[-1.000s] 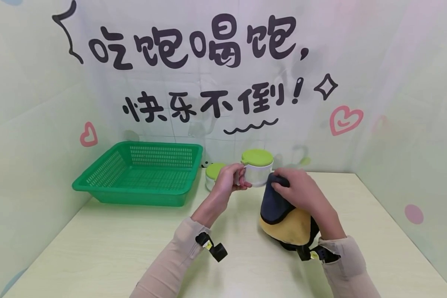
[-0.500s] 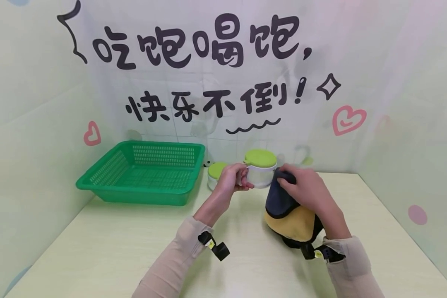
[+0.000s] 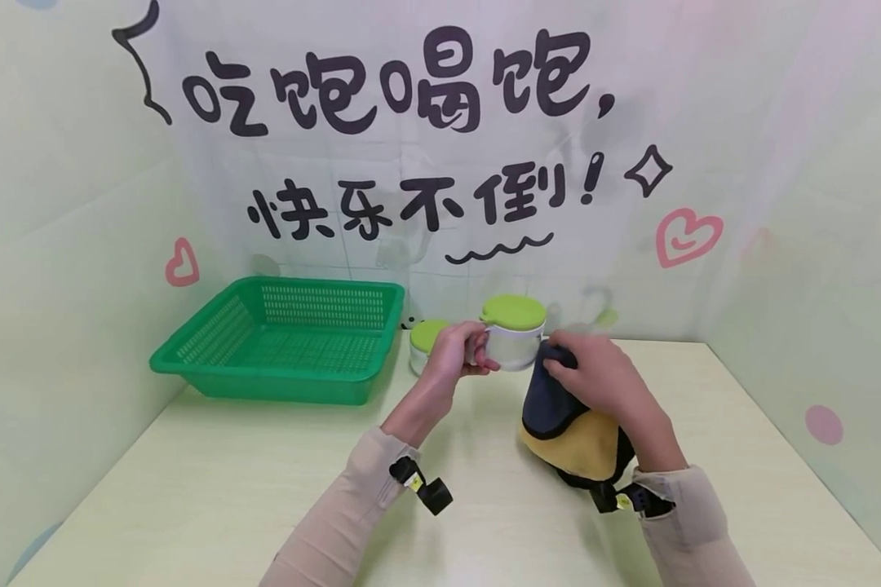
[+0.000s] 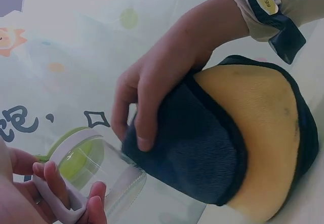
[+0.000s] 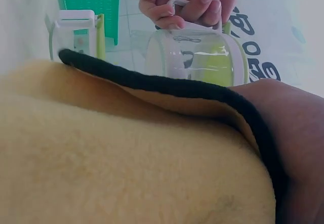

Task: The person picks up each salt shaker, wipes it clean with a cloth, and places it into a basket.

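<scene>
The right hand (image 3: 595, 371), pinching a navy-and-yellow, black-edged plush cloth (image 3: 568, 444), has dipped slightly within the last half-second beside a clear, cylindrical jar with a lime-green lid (image 3: 514, 346). The left hand (image 3: 455, 350) grasps the jar's pale handle, unmoved; work at the jar's side appears to be continuing.

Those are pale beige sleeves (image 3: 330, 518) with soft cuffs (image 3: 697, 505), the left hand (image 3: 448, 350) and right hand (image 3: 598, 375) bare. Each wrist wears a black strap (image 3: 655, 502), a chunky black block (image 3: 435, 496) and a yellow label (image 4: 267, 2), the right one printed.
</scene>
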### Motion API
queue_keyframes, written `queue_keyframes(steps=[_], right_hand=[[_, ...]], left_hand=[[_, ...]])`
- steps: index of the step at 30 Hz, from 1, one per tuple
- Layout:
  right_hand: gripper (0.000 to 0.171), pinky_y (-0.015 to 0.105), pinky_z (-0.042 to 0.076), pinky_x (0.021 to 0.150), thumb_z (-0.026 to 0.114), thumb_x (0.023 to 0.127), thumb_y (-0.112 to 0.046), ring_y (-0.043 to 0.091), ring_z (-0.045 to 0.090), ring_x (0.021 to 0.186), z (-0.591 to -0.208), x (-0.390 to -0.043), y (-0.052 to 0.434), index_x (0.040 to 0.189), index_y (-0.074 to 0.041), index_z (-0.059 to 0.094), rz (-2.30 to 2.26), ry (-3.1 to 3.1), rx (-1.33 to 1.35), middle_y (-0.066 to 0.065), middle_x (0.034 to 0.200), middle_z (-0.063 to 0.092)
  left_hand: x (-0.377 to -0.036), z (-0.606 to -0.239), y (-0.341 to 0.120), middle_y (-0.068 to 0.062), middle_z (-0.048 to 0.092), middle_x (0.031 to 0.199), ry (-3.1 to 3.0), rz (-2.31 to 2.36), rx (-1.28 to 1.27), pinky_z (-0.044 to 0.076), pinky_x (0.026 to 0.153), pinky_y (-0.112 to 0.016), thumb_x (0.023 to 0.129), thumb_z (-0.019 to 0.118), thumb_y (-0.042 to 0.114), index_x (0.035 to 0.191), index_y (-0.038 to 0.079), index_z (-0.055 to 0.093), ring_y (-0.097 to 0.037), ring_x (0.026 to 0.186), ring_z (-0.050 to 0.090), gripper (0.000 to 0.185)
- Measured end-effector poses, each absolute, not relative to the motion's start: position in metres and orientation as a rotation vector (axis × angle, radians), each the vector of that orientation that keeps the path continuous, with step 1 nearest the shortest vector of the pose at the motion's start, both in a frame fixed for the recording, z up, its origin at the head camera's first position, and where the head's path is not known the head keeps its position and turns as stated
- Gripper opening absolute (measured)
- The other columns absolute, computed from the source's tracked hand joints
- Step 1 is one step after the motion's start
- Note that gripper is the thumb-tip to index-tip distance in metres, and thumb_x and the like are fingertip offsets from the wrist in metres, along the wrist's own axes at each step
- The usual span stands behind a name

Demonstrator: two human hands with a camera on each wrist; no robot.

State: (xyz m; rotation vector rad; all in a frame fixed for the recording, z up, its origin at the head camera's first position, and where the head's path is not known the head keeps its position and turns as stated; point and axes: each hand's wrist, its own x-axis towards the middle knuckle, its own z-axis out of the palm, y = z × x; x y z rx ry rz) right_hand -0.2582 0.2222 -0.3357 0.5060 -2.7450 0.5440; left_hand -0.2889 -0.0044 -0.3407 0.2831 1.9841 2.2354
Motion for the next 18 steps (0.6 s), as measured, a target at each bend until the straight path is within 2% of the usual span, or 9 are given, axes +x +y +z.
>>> queue_keyframes(steps=[6,14,18], right_hand=[[0.014,0.049,0.054,0.083,0.069,0.096,-0.022,0.022,0.065,0.083,-0.3405,-0.2604,0.2205,0.107,-0.014,0.070,0.511,-2.785,0.550,0.004,0.096,0.073],[0.024,0.055,0.055,0.086,0.068,0.098,-0.024,0.032,0.070,0.093,-0.3374,-0.2580,0.2233,0.119,-0.013,0.069,0.544,-2.692,0.462,0.012,0.109,0.076],[0.024,0.055,0.056,0.080,0.068,0.099,-0.025,0.035,0.071,0.088,-0.3369,-0.2577,0.2247,0.120,-0.014,0.069,0.560,-2.621,0.409,0.015,0.104,0.077]], left_hand=[[-0.2881,-0.3398,-0.0066,0.002,0.050,0.058,1.985,2.233,0.300,0.054,0.063,-0.026,0.100,0.045,0.023,0.068,0.010,0.049,-0.014,0.059,0.068,0.034],[-0.2893,-0.3409,-0.0084,0.001,0.048,0.058,1.990,2.211,0.294,0.054,0.065,-0.027,0.098,0.044,0.023,0.068,0.010,0.047,-0.016,0.059,0.068,0.034],[-0.2902,-0.3419,-0.0082,0.000,0.048,0.058,1.993,2.194,0.305,0.054,0.065,-0.028,0.097,0.044,0.022,0.068,0.009,0.046,-0.019,0.060,0.068,0.033]])
